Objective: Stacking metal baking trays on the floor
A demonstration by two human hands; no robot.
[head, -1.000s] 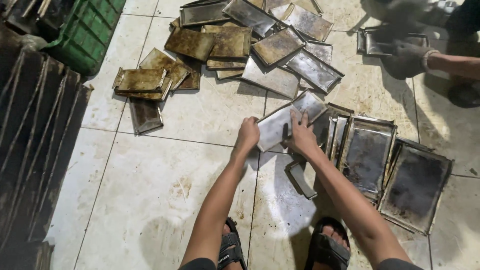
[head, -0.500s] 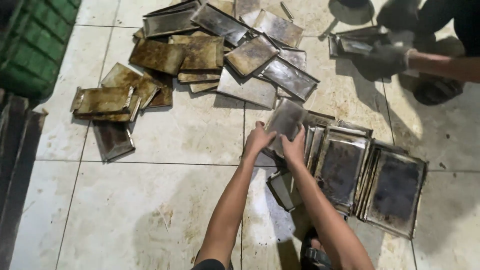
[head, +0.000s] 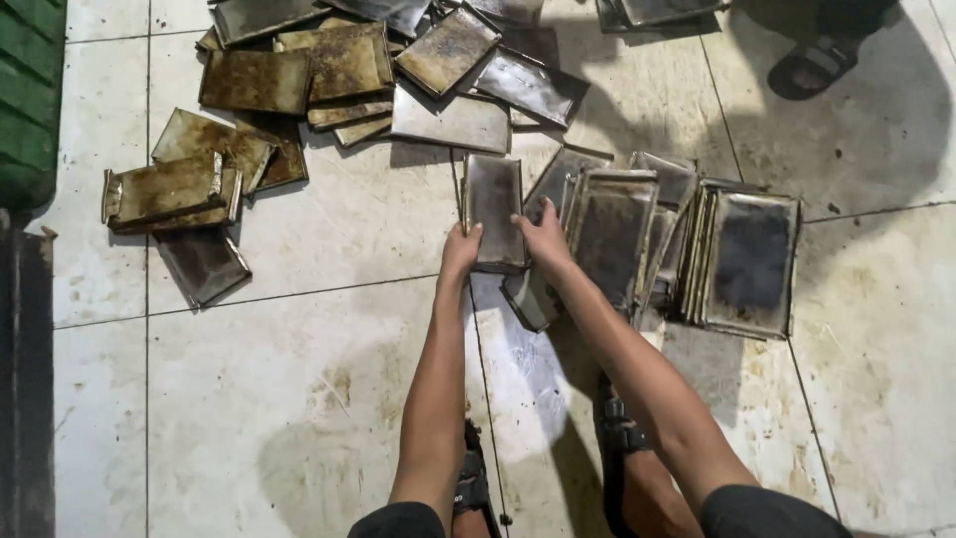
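A greasy rectangular metal baking tray (head: 495,204) is held upright on its short edge over the tiled floor. My left hand (head: 460,249) grips its lower left corner. My right hand (head: 545,234) holds its lower right side. Just right of it stands a row of similar trays (head: 637,234) leaning on edge against each other, ending in a dark, burnt-looking tray (head: 749,261). A small tray (head: 528,302) lies flat on the floor under my right wrist.
A loose heap of rusty, oily trays (head: 339,70) is scattered at the top and left. A green crate (head: 30,90) stands at the far left. Another person's sandalled foot (head: 815,65) is at the top right. My own sandalled feet (head: 617,438) are below.
Both hands have turned the tray from tilted to upright and brought it close beside the leaning row. The camera view has shifted, so the other person's hands are out of sight.
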